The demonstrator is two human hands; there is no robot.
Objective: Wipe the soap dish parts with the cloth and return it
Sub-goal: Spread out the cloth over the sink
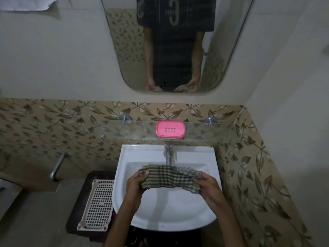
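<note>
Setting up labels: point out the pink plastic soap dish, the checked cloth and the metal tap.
Pink plastic soap dish (170, 129): head view, perforated top.
Checked cloth (169, 177): head view, stretched middle.
Metal tap (168, 155): head view, upright stem.

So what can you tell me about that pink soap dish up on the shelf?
The pink plastic soap dish is a rounded rectangle with a raised rim. Its top tray has two short rows of small drain holes in the middle. It looks assembled, lying flat and level at the centre of the clear glass wall shelf, above the chrome tap. No soap is visible in it. Nothing but the shelf touches it; both hands are lower down, holding a cloth over the basin.
</note>
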